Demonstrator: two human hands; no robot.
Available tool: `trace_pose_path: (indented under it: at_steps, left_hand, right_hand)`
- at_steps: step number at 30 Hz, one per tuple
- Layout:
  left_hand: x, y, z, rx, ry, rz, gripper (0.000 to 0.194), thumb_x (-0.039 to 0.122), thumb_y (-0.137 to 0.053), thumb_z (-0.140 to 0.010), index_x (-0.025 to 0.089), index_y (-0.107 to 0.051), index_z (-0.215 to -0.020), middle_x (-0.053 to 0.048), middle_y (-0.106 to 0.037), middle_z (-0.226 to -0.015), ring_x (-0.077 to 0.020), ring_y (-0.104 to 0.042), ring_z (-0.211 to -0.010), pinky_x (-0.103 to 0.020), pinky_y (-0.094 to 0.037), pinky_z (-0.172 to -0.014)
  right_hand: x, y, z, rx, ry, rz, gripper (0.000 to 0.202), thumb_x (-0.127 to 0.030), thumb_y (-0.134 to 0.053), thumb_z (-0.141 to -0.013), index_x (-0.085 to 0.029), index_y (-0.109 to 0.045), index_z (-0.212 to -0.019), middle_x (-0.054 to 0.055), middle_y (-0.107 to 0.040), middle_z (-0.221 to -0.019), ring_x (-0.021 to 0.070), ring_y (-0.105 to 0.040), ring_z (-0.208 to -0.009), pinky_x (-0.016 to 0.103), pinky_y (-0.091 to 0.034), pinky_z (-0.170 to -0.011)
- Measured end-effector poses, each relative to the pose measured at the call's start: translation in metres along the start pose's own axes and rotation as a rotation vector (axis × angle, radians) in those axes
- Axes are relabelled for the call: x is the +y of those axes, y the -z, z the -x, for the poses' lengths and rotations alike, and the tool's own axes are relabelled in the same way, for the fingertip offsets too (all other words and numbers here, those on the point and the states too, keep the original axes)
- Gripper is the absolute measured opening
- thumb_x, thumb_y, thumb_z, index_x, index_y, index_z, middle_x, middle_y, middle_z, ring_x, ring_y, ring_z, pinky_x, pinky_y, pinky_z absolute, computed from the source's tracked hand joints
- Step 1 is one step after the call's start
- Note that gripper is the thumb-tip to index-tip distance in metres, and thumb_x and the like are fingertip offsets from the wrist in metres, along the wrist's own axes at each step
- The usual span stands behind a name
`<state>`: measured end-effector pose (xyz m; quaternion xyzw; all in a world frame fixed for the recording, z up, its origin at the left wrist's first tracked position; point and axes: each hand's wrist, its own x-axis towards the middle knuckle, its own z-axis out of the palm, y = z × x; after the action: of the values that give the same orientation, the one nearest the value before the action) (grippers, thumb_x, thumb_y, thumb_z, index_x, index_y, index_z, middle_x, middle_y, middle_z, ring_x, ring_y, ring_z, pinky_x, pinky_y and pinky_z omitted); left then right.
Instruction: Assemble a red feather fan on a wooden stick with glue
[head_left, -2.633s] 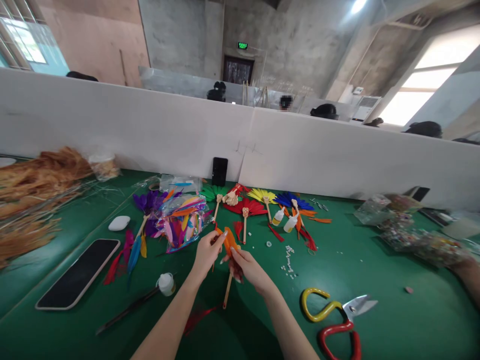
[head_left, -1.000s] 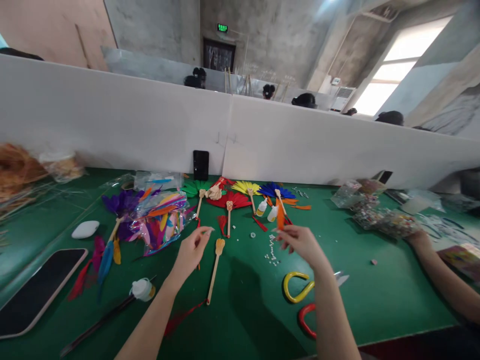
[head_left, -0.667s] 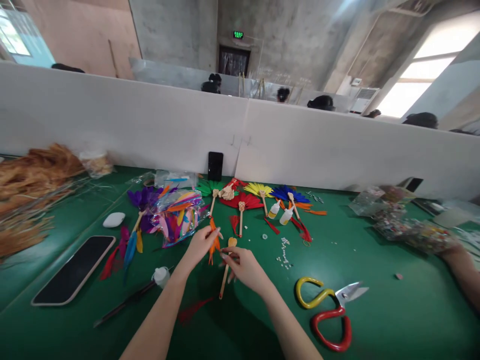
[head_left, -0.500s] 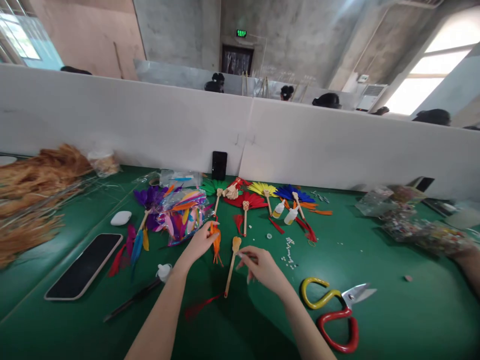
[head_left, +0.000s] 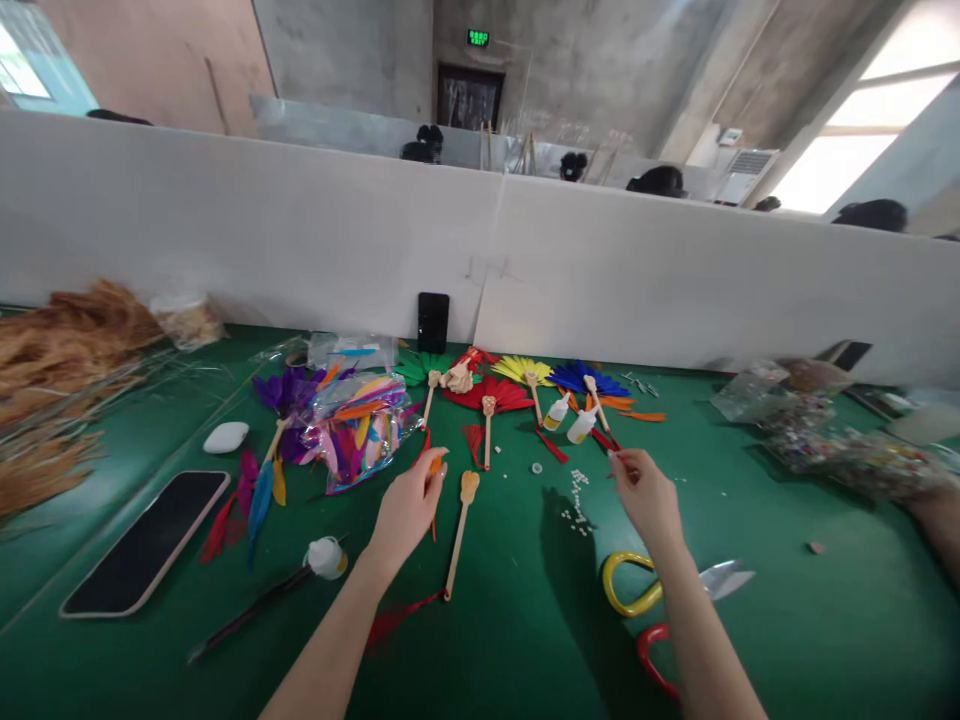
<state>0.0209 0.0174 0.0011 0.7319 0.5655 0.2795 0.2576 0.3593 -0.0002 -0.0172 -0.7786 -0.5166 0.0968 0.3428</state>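
My left hand [head_left: 409, 505] is closed around a bunch of orange feathers [head_left: 436, 465], mostly hidden behind the fingers. Just right of it, a bare wooden fan handle [head_left: 457, 535] lies on the green table, its red tassel [head_left: 394, 620] at the lower end. My right hand [head_left: 646, 495] hovers at the red tassel end of the blue feather fan [head_left: 589, 380], thumb and fingers pinched together. Whether that pinch holds the tassel or something small cannot be made out. Small white beads [head_left: 577, 500] are scattered left of the right hand.
Scissors [head_left: 630, 585] lie partly under my right forearm. Two glue bottles [head_left: 556, 412] stand near red [head_left: 504, 394], yellow [head_left: 517, 370] and green [head_left: 416, 368] fans. At left are a feather bag [head_left: 360, 430] and a phone [head_left: 146, 545]; at right, bead bags [head_left: 825, 440] and another person's arm [head_left: 937, 525].
My right hand has moved from beside the wooden handle to the right and slightly up, to the blue fan's tassel. My left hand turned slightly, covering more of the orange feathers.
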Motion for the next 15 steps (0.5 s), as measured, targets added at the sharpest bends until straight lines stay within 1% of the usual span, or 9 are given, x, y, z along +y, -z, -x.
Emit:
trace_pose_path:
  at_steps: [1, 4, 7, 9, 11, 13, 15]
  left_hand:
    - [0.003, -0.004, 0.007, -0.024, 0.0, 0.014, 0.034, 0.036, -0.033, -0.09, 0.022, -0.051, -0.116, 0.005, -0.044, -0.054, -0.0129, -0.047, -0.046, -0.021, -0.03, -0.047]
    - [0.005, -0.017, 0.027, -0.071, -0.021, 0.097, 0.036, 0.037, -0.034, -0.09, 0.022, -0.05, -0.118, 0.005, -0.043, -0.055, -0.0125, -0.046, -0.047, -0.021, -0.032, -0.047]
    - [0.0, -0.027, 0.037, -0.076, -0.031, 0.162, 0.036, 0.039, -0.035, -0.09, 0.022, -0.051, -0.118, 0.006, -0.041, -0.054, -0.0118, -0.045, -0.047, -0.02, -0.034, -0.049]
    - [-0.003, -0.03, 0.038, -0.076, -0.024, 0.185, 0.035, 0.039, -0.036, -0.09, 0.022, -0.052, -0.117, 0.006, -0.041, -0.054, -0.0115, -0.045, -0.047, -0.019, -0.034, -0.048]
    - [-0.006, -0.033, 0.037, -0.079, -0.016, 0.203, 0.035, 0.038, -0.036, -0.09, 0.022, -0.052, -0.116, 0.006, -0.042, -0.054, -0.0112, -0.045, -0.047, -0.019, -0.034, -0.047]
    - [-0.007, -0.034, 0.036, -0.079, -0.013, 0.204, 0.034, 0.038, -0.036, -0.09, 0.021, -0.053, -0.115, 0.005, -0.044, -0.054, -0.011, -0.045, -0.046, -0.018, -0.035, -0.046]
    - [-0.009, -0.035, 0.036, -0.076, -0.01, 0.192, 0.034, 0.037, -0.036, -0.09, 0.021, -0.055, -0.114, 0.005, -0.046, -0.053, -0.0109, -0.045, -0.044, -0.018, -0.035, -0.044]
  right_hand:
    - [0.006, 0.001, -0.013, 0.011, 0.0, 0.08, 0.027, -0.042, -0.045, -0.083, -0.018, -0.054, -0.092, 0.008, -0.067, -0.078, 0.0201, -0.065, -0.066, 0.028, -0.047, -0.059]
    - [0.019, -0.004, -0.058, -0.024, -0.024, 0.15, 0.025, -0.032, -0.045, -0.084, -0.014, -0.053, -0.101, 0.011, -0.066, -0.091, 0.0183, -0.065, -0.067, 0.027, -0.047, -0.06]
    - [0.024, -0.019, -0.101, -0.091, -0.051, 0.23, 0.022, -0.022, -0.052, -0.083, -0.013, -0.056, -0.102, 0.013, -0.065, -0.097, 0.0204, -0.064, -0.084, 0.028, -0.047, -0.07]
    - [0.025, -0.032, -0.125, -0.166, -0.078, 0.282, 0.02, -0.023, -0.055, -0.084, -0.013, -0.058, -0.101, 0.011, -0.064, -0.098, 0.0197, -0.062, -0.087, 0.03, -0.048, -0.074]
    - [0.025, -0.044, -0.143, -0.235, -0.109, 0.33, 0.023, -0.028, -0.054, -0.087, -0.014, -0.057, -0.104, 0.008, -0.062, -0.102, 0.0182, -0.061, -0.088, 0.034, -0.05, -0.076]
    - [0.025, -0.054, -0.156, -0.285, -0.135, 0.372, 0.027, -0.031, -0.053, -0.088, -0.015, -0.055, -0.109, 0.006, -0.059, -0.107, 0.0179, -0.06, -0.09, 0.037, -0.051, -0.077]
    - [0.023, -0.061, -0.167, -0.319, -0.146, 0.407, 0.028, -0.031, -0.053, -0.088, -0.015, -0.054, -0.111, 0.007, -0.058, -0.11, 0.0187, -0.059, -0.092, 0.038, -0.051, -0.077]
